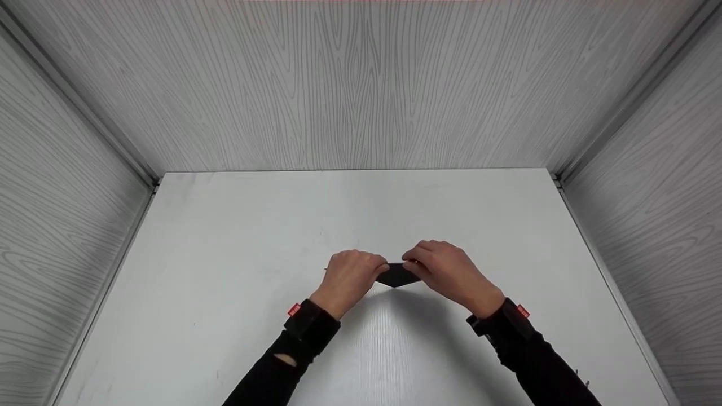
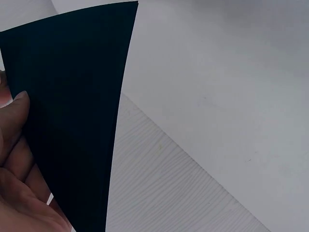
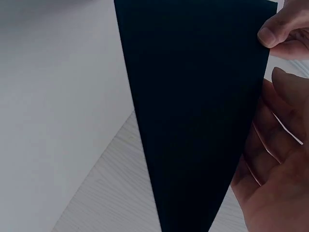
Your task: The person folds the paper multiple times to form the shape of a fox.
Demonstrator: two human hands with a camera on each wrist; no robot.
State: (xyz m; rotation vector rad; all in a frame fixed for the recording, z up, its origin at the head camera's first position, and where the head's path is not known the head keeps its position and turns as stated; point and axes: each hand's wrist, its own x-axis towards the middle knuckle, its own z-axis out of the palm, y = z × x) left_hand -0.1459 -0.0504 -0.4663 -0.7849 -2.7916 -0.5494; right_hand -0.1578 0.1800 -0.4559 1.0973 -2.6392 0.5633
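A dark, almost black sheet (image 1: 396,275), apparently paper, is held up between both hands near the middle of the table, its pointed end down. My left hand (image 1: 350,279) pinches its edge; the left wrist view shows that thumb (image 2: 20,101) on the near face of the sheet (image 2: 72,106). On the opposite side is my right hand (image 1: 451,273). In the right wrist view its fingers (image 3: 265,130) curl behind the edge of the sheet (image 3: 193,96), while its thumb lies close to that edge. The left hand (image 3: 289,29) grips an upper corner there.
A white tabletop (image 1: 225,237) lies beneath the hands, with their shadows on it. Pale wood-grain panels form the back wall (image 1: 355,84), left wall (image 1: 56,225) and right wall (image 1: 660,214). Small dark bits (image 1: 586,383) show beside the right sleeve.
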